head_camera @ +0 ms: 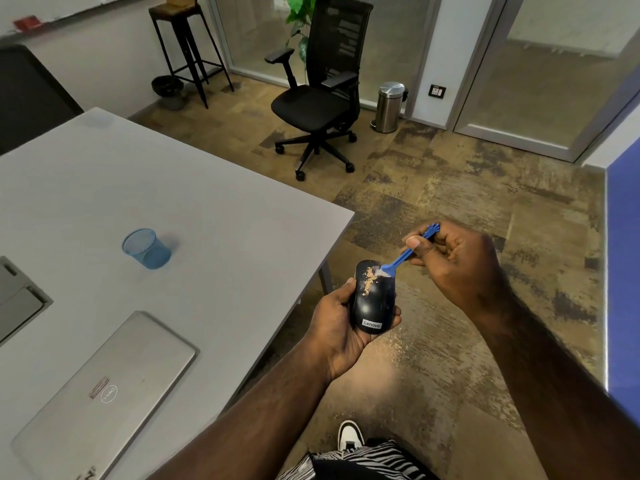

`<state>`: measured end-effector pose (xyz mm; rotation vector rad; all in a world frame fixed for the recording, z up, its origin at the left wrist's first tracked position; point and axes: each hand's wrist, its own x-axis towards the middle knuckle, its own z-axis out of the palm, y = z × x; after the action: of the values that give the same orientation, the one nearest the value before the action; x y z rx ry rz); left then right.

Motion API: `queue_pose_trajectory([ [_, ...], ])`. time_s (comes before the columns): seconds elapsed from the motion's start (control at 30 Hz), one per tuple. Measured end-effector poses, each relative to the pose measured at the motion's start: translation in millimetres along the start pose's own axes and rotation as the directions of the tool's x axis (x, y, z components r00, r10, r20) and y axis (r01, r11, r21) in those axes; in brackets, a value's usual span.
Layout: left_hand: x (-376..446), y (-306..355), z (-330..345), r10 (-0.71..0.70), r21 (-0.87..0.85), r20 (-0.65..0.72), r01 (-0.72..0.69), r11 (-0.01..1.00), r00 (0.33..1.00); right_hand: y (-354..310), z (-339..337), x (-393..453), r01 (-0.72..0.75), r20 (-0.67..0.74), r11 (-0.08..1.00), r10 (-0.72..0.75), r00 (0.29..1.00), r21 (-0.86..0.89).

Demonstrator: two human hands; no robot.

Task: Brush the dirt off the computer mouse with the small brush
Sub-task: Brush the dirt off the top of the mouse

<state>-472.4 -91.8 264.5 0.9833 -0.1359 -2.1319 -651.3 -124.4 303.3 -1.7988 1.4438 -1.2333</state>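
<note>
Head view: you look down on your two hands, held out past the right edge of the bench (207, 209).
Left hand (341, 329): your palm cradles the computer mouse (373, 299), fingers and thumb curled around its sides.
Computer mouse: black, held off the bench above the carpet, its label end toward you; a streak of tan dirt (369, 280) lies along the far half of its top.
Right hand (457, 261): your thumb and curled fingers pinch the handle of the small brush (401, 258).
Small brush: blue, slanting down to the left; its pale bristles touch the mouse just right of the dirt.
Bench: a closed silver laptop (104, 393) lies near you on the left; a blue mesh cup (146, 248) stands farther off.
Floor: a black office chair (322, 95) and a steel bin (389, 107) stand far off.
</note>
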Motion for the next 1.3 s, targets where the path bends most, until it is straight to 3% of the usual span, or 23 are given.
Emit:
queue_pose_trajectory([
  [0.9,2,0,-1,0.015,-0.013,0.036,-0.014,1.0,0.999,10,-3,-4,-0.031,-0.108,0.999,0.028,0.994,-0.025],
  [1.17,5,0,-1,0.029,-0.05,0.016,-0.028,0.998,0.999,-6,-17,-14,0.018,-0.151,0.982,0.01,0.989,0.187],
  [1.3,7,-2,2,0.046,-0.048,0.005,-0.045,0.998,0.999,-15,-10,-28,0.051,-0.022,0.974,-0.047,0.999,0.222],
])
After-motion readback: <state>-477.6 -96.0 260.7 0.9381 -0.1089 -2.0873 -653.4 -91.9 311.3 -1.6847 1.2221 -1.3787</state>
